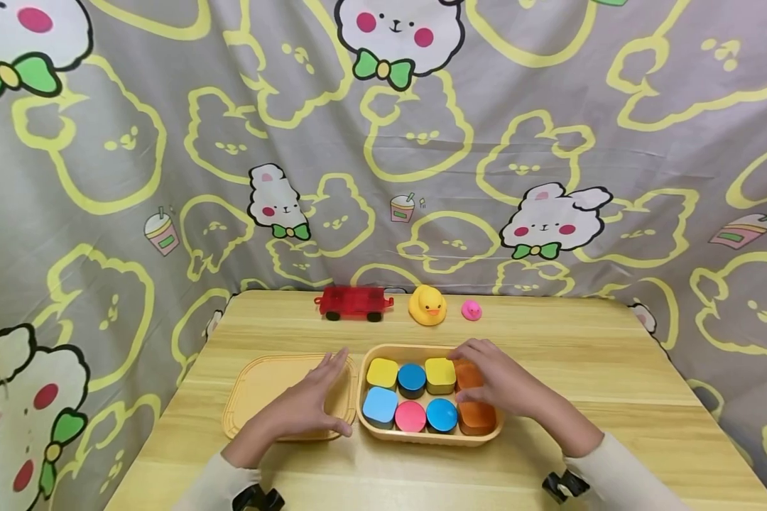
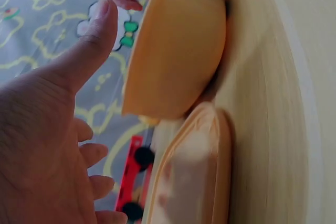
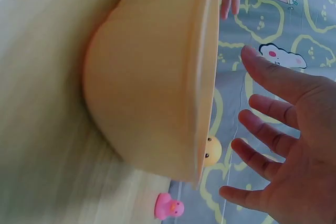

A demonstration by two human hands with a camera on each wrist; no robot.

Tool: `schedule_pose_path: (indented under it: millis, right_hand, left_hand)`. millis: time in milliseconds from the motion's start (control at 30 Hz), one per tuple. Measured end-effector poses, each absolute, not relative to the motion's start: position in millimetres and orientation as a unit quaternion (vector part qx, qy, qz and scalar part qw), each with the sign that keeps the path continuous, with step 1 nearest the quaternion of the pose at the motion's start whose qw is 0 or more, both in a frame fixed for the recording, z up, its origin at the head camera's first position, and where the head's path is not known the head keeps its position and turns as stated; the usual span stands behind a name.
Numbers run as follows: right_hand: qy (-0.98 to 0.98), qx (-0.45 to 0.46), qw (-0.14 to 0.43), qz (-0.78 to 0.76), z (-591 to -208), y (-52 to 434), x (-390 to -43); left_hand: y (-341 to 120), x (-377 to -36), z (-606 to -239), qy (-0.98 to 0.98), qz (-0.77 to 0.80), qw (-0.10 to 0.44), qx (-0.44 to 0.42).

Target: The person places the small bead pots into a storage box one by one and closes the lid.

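An orange-yellow plastic box (image 1: 430, 440) sits on the table with several coloured blocks in it. Along its far row are a yellow block (image 1: 382, 373), a blue round block (image 1: 412, 381) and another yellow block (image 1: 440, 375). The near row has a light-blue block (image 1: 380, 407), a pink round block (image 1: 411, 417) and a blue round block (image 1: 442, 415). Orange blocks (image 1: 476, 418) lie at the right end. My right hand (image 1: 501, 382) hovers over that end, fingers spread, partly hiding them. My left hand (image 1: 307, 404), fingers extended, is above the matching lid (image 1: 265, 390), left of the box.
Behind the box, a red toy wagon (image 1: 354, 304), a yellow rubber duck (image 1: 427, 306) and a small pink duck (image 1: 471, 310) stand near the table's far edge. A patterned curtain (image 1: 422, 177) hangs behind the wooden table (image 1: 594, 355).
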State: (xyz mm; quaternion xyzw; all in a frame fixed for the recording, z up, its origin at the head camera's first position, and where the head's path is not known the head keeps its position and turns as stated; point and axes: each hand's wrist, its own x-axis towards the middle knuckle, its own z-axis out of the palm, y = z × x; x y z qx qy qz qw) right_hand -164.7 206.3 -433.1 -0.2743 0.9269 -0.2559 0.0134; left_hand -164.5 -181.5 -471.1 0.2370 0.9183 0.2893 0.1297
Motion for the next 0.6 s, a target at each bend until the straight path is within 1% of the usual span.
schedule_pose_path:
  millis: [300,600]
  right_hand:
    - [0.918,-0.284,0.048,-0.274,-419,180,-193]
    - [0.911,-0.319,0.067,-0.252,-407,143,-227]
  left_hand:
    - [-229,-144,-467,0.928,0.29,0.093,0.216]
    - [-270,-130,-468,0.931,0.307,0.086,0.176]
